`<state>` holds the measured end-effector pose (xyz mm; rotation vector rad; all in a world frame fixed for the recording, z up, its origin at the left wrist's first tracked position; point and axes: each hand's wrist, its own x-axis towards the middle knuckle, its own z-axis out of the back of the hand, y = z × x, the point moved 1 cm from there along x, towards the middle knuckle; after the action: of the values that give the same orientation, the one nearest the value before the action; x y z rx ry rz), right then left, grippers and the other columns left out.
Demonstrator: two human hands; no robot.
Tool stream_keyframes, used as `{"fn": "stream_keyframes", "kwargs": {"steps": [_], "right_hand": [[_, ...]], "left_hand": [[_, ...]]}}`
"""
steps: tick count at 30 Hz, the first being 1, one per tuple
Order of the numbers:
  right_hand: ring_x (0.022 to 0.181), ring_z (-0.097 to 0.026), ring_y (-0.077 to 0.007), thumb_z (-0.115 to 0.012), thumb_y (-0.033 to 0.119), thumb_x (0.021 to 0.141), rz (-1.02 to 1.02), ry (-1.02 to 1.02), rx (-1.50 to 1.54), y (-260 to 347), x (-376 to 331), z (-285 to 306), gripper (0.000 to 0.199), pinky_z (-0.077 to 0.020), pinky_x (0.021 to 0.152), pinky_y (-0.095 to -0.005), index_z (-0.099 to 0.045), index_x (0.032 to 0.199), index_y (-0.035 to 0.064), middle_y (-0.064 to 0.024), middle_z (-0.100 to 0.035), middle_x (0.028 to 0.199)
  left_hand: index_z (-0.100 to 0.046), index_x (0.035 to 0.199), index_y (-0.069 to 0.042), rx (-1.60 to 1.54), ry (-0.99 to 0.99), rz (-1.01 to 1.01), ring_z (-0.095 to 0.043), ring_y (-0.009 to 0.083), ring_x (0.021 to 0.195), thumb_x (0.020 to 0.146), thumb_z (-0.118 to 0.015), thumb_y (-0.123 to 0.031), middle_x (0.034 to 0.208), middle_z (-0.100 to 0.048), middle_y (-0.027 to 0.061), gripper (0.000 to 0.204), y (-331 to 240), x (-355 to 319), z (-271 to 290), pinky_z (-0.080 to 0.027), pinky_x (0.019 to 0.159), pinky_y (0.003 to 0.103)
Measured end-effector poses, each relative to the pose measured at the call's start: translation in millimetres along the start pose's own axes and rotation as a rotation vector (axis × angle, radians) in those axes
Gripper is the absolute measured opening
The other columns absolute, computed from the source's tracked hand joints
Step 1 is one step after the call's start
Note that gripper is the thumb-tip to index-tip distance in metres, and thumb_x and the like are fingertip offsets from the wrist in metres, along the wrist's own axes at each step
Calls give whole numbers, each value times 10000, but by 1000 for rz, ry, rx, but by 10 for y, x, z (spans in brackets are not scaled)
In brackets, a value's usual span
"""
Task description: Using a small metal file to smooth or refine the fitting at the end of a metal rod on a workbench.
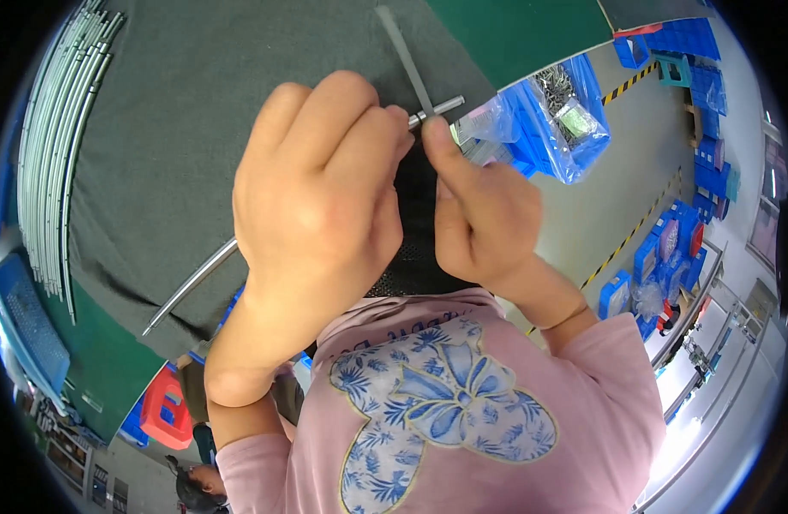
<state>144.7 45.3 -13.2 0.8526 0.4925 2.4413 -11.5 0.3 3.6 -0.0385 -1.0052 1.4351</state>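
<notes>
L hand (321, 180) is curled in a fist round a thin silver metal rod (449, 105), its short end poking out toward 1 o'clock; a longer silver length (188, 287) shows toward 8, can't tell if same rod; R hand (492, 214) has fingers curled, thumb pressing the low end of a flat narrow grey strip (402, 56), which crosses the rod nr its tip; dark grey cloth (179, 111) beneath; bundle of silver rods (59, 163) at 10; blue plastic bin w/ small metal parts (539, 141) approx 2.
</notes>
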Motion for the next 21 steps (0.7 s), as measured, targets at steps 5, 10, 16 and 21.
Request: {"fn": "stream_keyframes", "kwargs": {"steps": [5, 10, 16, 21], "right_hand": [[440, -458, -212, -572, -73, 744, -29, 20, 44, -85, -192, 2, 423, -365, 453, -311, -636, 1161, -34, -64, -569, 628], [424, -453, -207, -567, -82, 727, 8, -14, 89, -87, -267, -59, 474, -366, 445, -318, -615, 1196, -30, -62, -551, 586], [357, -389, -149, -558, -34, 695, 123, -245, 103, -160, -21, -288, 454, -325, 394, -275, -658, 1138, -35, 3, -438, 468], [388, -409, -156, -557, -38, 689, 47, -172, 140, -182, -359, -240, 506, -320, 401, -292, -631, 1189, -23, -3, -444, 513]], "left_hand": [[-631, 817, -20, 4, 60, -6, -477, 259, 657, 579, -661, 40, 803, -526, 66, 247, 26, -14, -11, -422, 554, 352], [-621, 805, -16, 34, 67, 13, -468, 259, 644, 631, -670, 42, 784, -520, 65, 190, 19, 2, 15, -408, 546, 352], [-625, 808, -14, 40, 51, -20, -473, 257, 653, 619, -676, 35, 797, -526, 66, 202, -9, -24, 47, -414, 550, 351], [-631, 822, -12, -2, 66, 16, -477, 260, 663, 608, -677, 34, 803, -526, 69, 223, -9, -57, -4, -424, 560, 350]]}}
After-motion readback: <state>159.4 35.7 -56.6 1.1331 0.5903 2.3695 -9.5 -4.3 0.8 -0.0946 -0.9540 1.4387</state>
